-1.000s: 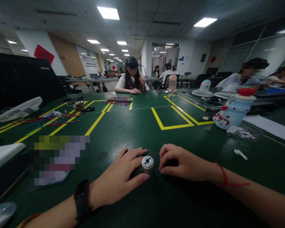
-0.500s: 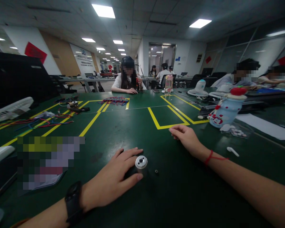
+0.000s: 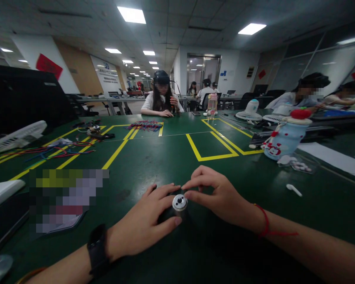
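Note:
A silver metal cylinder (image 3: 180, 202) with small holes in its top stands upright on the green table. My left hand (image 3: 144, 221) rests on the tabletop with thumb and fingers around the cylinder, holding it between them. Close to the cylinder's upper right rim is my right hand (image 3: 220, 193), its thumb and index fingertips drawn near each other. Anything between those fingertips is too small to make out. The small round metal piece cannot be seen now.
Yellow tape (image 3: 217, 157) marks the table. Wires (image 3: 59, 150) and a pixelated packet (image 3: 68, 201) lie left. At right are a blue bottle (image 3: 285, 138), a white earbud (image 3: 294, 190) and paper (image 3: 334, 157). A person (image 3: 161, 96) sits opposite.
My right hand has moved left and nearer, to the cylinder's rim. The small metal piece that lay right of the cylinder is out of sight. My left hand keeps its place around the cylinder.

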The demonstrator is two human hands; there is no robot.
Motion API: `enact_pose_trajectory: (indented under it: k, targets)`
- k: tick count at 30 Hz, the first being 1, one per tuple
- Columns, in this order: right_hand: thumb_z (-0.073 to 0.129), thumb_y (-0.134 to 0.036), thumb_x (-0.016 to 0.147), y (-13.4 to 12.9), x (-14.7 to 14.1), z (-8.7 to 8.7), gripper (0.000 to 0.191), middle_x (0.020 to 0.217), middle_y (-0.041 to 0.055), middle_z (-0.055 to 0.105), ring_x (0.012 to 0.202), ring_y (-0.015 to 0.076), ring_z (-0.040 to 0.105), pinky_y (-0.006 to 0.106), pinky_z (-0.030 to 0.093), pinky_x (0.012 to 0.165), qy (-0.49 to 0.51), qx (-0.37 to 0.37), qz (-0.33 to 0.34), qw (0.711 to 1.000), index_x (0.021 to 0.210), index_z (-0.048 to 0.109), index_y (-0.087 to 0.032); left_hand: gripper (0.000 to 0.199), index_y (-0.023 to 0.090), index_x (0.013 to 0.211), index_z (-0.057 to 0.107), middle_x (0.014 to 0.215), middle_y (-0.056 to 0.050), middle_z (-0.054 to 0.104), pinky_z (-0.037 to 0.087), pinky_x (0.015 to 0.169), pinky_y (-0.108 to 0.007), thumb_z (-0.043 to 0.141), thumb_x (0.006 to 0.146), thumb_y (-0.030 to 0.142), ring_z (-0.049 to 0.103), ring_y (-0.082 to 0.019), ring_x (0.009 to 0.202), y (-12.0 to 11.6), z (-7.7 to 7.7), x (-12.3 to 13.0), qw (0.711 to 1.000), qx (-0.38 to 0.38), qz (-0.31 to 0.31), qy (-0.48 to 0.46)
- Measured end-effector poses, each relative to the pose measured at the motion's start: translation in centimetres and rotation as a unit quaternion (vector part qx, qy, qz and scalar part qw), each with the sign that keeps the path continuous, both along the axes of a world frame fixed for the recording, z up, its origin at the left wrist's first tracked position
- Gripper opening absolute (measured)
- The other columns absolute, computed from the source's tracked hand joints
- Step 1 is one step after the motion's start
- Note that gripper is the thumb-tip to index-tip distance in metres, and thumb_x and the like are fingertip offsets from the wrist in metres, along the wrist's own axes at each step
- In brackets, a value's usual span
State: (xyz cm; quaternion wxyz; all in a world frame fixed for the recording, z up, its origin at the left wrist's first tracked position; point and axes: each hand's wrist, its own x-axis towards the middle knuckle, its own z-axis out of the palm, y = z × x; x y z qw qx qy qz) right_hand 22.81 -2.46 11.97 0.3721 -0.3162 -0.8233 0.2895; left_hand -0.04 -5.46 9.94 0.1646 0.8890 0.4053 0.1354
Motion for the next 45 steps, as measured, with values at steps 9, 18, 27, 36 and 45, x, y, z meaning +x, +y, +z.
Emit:
enact_pose_trajectory:
  k: [9, 18, 27, 36, 45]
  targets:
    - [0.063, -0.027, 0.085, -0.9, -1.0, 1.9, 0.017, 0.087, 0.0021, 0.060, 0.081, 0.0124, 0.056, 0.026, 0.044, 0.075, -0.072, 0.003, 0.042, 0.997, 0.096, 0.074, -0.021, 0.046, 0.035, 0.136, 0.044, 0.144, -0.002, 0.043, 0.021, 0.109, -0.056, 0.056, 0.092, 0.033, 0.037, -0.029, 0.131, -0.2, 0.9, 0.3, 1.000, 0.023, -0.007, 0.005]
    - [0.057, -0.034, 0.086, 1.3, 2.2, 1.7, 0.025, 0.099, 0.0045, 0.066, 0.080, 0.0147, 0.059, 0.028, 0.045, 0.069, -0.046, -0.078, -0.044, 0.995, 0.104, 0.069, -0.021, 0.048, 0.035, 0.134, 0.045, 0.146, -0.003, 0.041, 0.016, 0.110, -0.059, 0.058, 0.090, 0.045, 0.035, -0.031, 0.133, -0.3, 0.9, -0.7, 1.000, 0.003, 0.004, -0.012]
    - [0.056, -0.037, 0.085, 5.2, 5.6, -0.8, 0.027, 0.079, 0.0047, 0.066, 0.069, 0.0143, 0.058, 0.028, 0.045, 0.063, -0.012, -0.111, -0.171, 0.979, 0.089, 0.069, -0.014, 0.040, 0.040, 0.134, 0.042, 0.149, 0.000, 0.035, 0.012, 0.111, -0.061, 0.051, 0.095, 0.044, 0.030, -0.028, 0.137, 0.3, 0.9, 0.5, 1.000, -0.013, 0.007, 0.007]
    - [0.064, -0.028, 0.083, -1.0, -1.0, 1.9, 0.010, 0.096, 0.0029, 0.061, 0.094, 0.0163, 0.054, 0.032, 0.041, 0.087, -0.051, 0.075, -0.010, 0.996, 0.085, 0.070, -0.021, 0.044, 0.036, 0.135, 0.044, 0.144, -0.003, 0.042, 0.021, 0.109, -0.056, 0.056, 0.093, 0.037, 0.038, -0.029, 0.131, -0.2, 0.9, 0.5, 1.000, 0.020, -0.002, -0.001]
    - [0.062, -0.032, 0.086, -1.1, 1.9, 1.9, 0.014, 0.097, 0.0035, 0.060, 0.094, 0.0165, 0.053, 0.034, 0.041, 0.088, -0.104, 0.019, 0.020, 0.994, 0.087, 0.069, -0.020, 0.038, 0.034, 0.130, 0.049, 0.146, -0.003, 0.041, 0.015, 0.111, -0.059, 0.054, 0.093, 0.042, 0.035, -0.030, 0.134, -1.1, 1.5, -0.4, 1.000, 0.004, 0.001, -0.003]
